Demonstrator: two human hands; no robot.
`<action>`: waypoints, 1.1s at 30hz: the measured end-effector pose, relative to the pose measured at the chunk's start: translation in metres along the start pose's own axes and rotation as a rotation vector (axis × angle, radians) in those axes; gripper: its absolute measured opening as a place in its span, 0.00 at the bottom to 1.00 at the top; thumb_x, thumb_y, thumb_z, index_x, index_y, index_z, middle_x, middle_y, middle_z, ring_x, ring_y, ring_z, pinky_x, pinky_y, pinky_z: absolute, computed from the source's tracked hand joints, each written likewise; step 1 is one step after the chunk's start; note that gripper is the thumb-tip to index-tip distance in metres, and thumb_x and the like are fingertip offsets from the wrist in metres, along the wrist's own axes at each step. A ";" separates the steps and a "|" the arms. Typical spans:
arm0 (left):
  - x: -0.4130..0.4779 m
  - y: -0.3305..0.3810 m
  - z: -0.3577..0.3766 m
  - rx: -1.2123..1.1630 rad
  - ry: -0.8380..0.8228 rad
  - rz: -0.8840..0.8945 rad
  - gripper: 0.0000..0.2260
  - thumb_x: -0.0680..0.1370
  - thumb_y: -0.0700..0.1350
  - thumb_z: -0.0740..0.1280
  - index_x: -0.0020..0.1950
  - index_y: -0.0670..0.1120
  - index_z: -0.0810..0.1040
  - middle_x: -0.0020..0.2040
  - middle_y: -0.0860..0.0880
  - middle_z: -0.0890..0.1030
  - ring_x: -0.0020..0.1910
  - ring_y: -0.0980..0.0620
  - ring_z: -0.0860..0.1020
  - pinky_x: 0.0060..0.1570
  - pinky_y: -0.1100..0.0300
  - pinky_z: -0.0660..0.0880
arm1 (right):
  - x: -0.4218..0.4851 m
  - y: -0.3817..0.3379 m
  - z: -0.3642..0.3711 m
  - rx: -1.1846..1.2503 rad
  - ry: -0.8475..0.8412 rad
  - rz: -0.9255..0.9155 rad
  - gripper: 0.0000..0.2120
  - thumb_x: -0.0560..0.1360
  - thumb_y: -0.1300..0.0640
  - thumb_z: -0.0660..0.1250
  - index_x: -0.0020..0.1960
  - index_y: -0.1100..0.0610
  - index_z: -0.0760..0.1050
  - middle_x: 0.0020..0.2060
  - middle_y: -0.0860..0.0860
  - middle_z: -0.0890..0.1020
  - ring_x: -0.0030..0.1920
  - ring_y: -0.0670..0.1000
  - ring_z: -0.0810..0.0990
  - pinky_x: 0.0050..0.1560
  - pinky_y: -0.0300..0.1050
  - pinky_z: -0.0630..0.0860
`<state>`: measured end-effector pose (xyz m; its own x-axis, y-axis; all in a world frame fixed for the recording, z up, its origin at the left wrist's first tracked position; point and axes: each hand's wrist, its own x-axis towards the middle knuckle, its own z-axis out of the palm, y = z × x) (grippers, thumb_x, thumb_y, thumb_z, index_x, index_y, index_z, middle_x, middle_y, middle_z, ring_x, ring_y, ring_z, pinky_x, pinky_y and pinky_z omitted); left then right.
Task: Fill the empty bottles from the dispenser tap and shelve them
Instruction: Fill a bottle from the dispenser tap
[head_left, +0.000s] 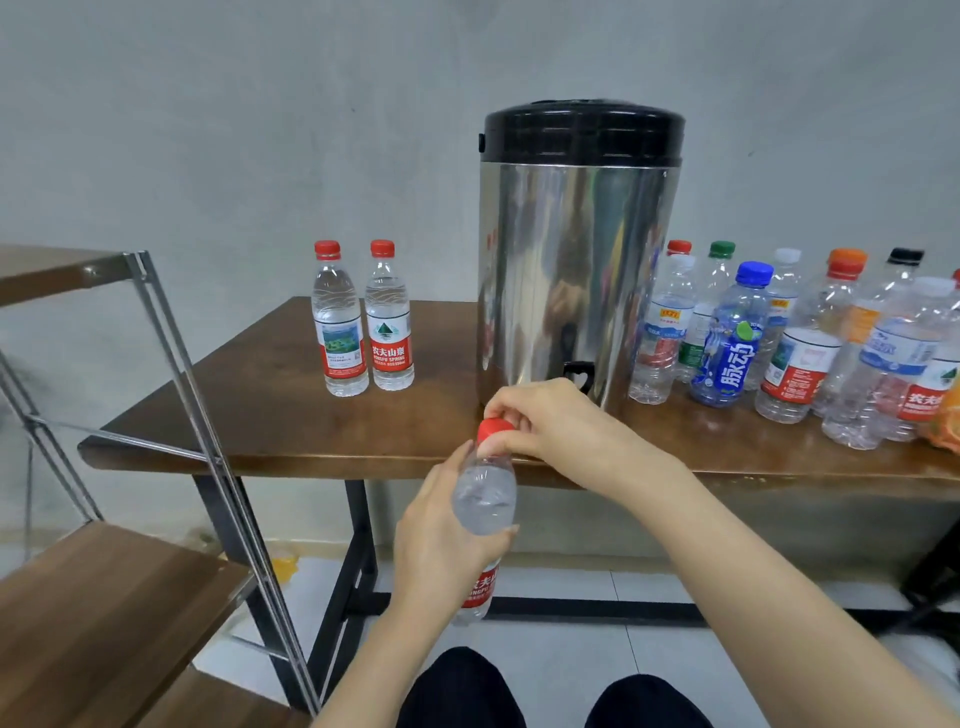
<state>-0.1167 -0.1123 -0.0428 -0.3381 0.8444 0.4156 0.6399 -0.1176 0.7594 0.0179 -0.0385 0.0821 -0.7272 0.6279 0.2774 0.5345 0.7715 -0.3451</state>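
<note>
I hold a clear water bottle (485, 499) with a red label upright in front of the table edge. My left hand (441, 540) grips its body. My right hand (545, 421) pinches its red cap (494, 428) from above. The bottle looks full of water. Behind stands the steel dispenser (576, 254) with a black lid; its black tap (579, 375) is just above my right hand. Two filled red-capped bottles (363, 317) stand on the table left of the dispenser. Several empty bottles (789, 343) with mixed caps crowd the table to its right.
The brown wooden table (291, 415) has black legs. A shelf rack (104, 587) with wooden boards and a metal frame stands at the left, its lower board bare. My dark-trousered knees show at the bottom. An orange thing lies at the table's far right edge.
</note>
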 end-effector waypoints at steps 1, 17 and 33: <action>0.002 -0.002 -0.004 0.014 0.001 -0.003 0.40 0.64 0.50 0.80 0.74 0.57 0.67 0.60 0.61 0.75 0.57 0.57 0.75 0.54 0.60 0.73 | 0.004 -0.005 0.002 -0.074 0.004 0.030 0.22 0.72 0.37 0.69 0.53 0.55 0.75 0.36 0.46 0.75 0.39 0.48 0.74 0.38 0.42 0.69; 0.037 -0.023 -0.060 0.033 0.165 -0.005 0.42 0.64 0.51 0.80 0.76 0.56 0.66 0.64 0.58 0.77 0.61 0.57 0.76 0.58 0.63 0.74 | 0.074 -0.047 0.001 0.064 -0.085 -0.046 0.12 0.78 0.53 0.67 0.60 0.54 0.77 0.51 0.49 0.79 0.52 0.48 0.76 0.48 0.38 0.69; 0.149 -0.021 -0.111 -0.011 0.599 -0.077 0.37 0.70 0.54 0.78 0.75 0.53 0.65 0.70 0.52 0.75 0.66 0.49 0.75 0.62 0.49 0.73 | 0.131 -0.007 0.112 0.025 0.406 0.138 0.21 0.83 0.49 0.58 0.75 0.51 0.64 0.69 0.48 0.72 0.66 0.51 0.66 0.64 0.48 0.70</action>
<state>-0.2578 -0.0419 0.0586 -0.7151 0.4097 0.5664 0.5920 -0.0759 0.8024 -0.1292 0.0268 0.0207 -0.4185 0.7182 0.5560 0.6005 0.6781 -0.4238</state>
